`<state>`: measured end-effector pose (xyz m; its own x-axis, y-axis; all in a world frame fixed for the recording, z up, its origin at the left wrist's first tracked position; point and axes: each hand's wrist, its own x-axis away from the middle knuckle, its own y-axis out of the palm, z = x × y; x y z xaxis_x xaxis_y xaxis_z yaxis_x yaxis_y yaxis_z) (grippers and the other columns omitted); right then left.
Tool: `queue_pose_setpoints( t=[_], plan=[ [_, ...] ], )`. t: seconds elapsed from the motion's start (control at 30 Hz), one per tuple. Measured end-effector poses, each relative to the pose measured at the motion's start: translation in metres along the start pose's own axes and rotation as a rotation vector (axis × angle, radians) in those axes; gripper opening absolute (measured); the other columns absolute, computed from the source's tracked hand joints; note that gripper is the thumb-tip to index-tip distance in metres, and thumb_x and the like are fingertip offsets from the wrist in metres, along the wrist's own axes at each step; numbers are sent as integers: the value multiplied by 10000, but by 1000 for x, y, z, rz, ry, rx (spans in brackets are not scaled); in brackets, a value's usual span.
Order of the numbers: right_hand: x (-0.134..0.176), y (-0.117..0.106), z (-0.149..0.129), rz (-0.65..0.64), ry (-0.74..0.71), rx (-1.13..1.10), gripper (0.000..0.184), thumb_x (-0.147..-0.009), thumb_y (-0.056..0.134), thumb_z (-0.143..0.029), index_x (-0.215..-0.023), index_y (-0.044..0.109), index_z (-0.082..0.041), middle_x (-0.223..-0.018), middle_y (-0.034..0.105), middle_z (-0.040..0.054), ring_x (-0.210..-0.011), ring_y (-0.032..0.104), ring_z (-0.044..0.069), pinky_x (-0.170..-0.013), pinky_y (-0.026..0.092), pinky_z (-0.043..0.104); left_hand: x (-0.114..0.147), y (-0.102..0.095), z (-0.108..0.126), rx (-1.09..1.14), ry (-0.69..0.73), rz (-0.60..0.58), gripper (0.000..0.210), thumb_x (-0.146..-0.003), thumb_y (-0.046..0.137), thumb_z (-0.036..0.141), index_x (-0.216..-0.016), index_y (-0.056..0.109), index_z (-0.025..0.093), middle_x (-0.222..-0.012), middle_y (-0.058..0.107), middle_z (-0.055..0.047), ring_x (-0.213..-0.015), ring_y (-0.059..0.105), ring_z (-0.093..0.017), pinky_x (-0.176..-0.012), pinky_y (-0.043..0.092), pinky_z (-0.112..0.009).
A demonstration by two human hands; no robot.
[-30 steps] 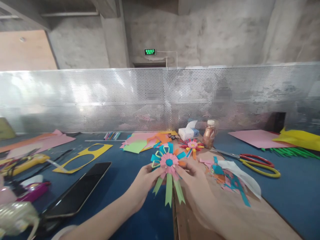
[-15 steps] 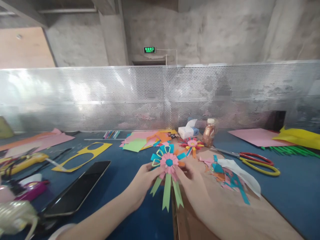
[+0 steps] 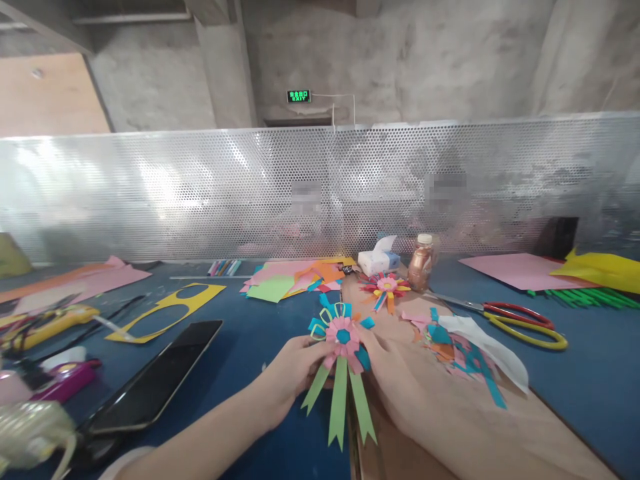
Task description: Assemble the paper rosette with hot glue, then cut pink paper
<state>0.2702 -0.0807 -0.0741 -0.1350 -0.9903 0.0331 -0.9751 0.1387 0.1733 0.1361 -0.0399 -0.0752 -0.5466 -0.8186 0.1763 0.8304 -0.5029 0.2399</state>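
The left hand (image 3: pixel 296 363) and right hand (image 3: pixel 389 365) support one paper rosette (image 3: pixel 343 335) between them, at the near middle of the scene. The fingers of each hand are narrow, gripping opposite edges of the rosette; the fingertips behind it are hidden. The rosette has a blue centre, a pink pleated ring, blue outer petals with light loops at the far left, and three green tails extending toward the near side.

A brown sheet (image 3: pixel 530 427) lies on the blue tabletop (image 3: pixel 300 447), at the near right. It carries paper scraps (image 3: pixel 463 353) and, farther off, a second rosette (image 3: pixel 387 285). Scissors (image 3: pixel 523 325) lie right of the scraps. A bottle (image 3: pixel 421 265) stands upright beside a tissue box (image 3: pixel 379 263) at the far side. Left of the left hand: a black phone (image 3: pixel 163 377) and, beyond it, a yellow sheet (image 3: pixel 203 300) with round cutouts.
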Motion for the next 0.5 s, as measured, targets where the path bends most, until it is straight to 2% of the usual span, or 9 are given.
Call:
queue_pose_setpoints(
  t=[0.27,0.5],
  plan=[
    [-2,-1,2,8,-49,57,416,-693,478,-574,-684,640,-191,-614,634,40,-601,590,208,-561,439,308,0,-1,-3,33,-3,4,198,-694,634,293,-618,591,115,-619,609,-58,-661,629,-191,-659,499,-298],
    [-13,-8,20,147,-163,164,389,-739,408,-546,-729,624,-223,-649,637,24,-631,597,207,-573,451,303,-1,-1,-2,48,34,38,210,-690,646,317,-685,598,113,-674,640,-80,-666,635,-193,-645,502,-292]
  ],
)
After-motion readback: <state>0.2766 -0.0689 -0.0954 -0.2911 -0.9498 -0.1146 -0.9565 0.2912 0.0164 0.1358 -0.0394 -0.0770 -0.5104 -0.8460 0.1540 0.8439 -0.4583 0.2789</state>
